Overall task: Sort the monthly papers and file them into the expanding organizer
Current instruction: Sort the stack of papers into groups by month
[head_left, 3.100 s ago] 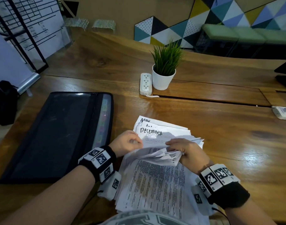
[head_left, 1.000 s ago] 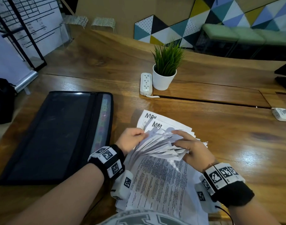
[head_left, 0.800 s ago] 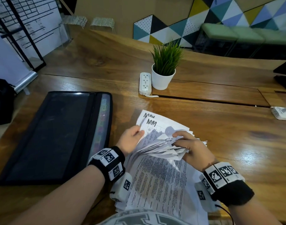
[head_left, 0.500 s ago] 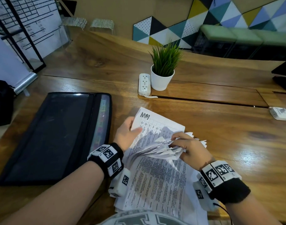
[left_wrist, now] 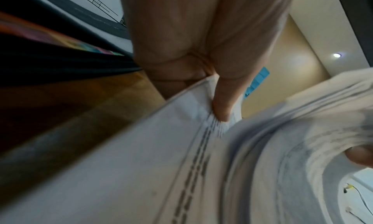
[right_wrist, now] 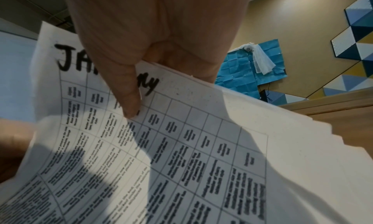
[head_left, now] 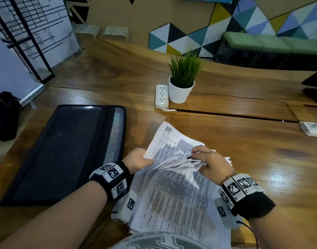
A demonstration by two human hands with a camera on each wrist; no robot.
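A stack of printed monthly papers (head_left: 173, 194) lies on the wooden table in front of me. My right hand (head_left: 199, 155) grips a bent-back bundle of sheet tops, thumb on a table sheet handwritten "January" (right_wrist: 181, 147). My left hand (head_left: 145, 159) pinches the left edge of the far sheets, thumb pressed on the paper (left_wrist: 141, 163). The black expanding organizer (head_left: 64, 150) lies flat to the left, colored tabs showing along its right side. It is apart from both hands.
A potted plant (head_left: 182, 81) and a white power strip (head_left: 161, 96) stand behind the papers. Another white strip (head_left: 313, 128) lies at the right edge. A cable slot (head_left: 235, 115) runs across the table. A black bag (head_left: 4, 115) sits on the floor at left.
More sheet tops have been flipped back under my right hand. The exposed far sheet went from "December" to "May" to a table page. My left hand slid forward along the left edge.
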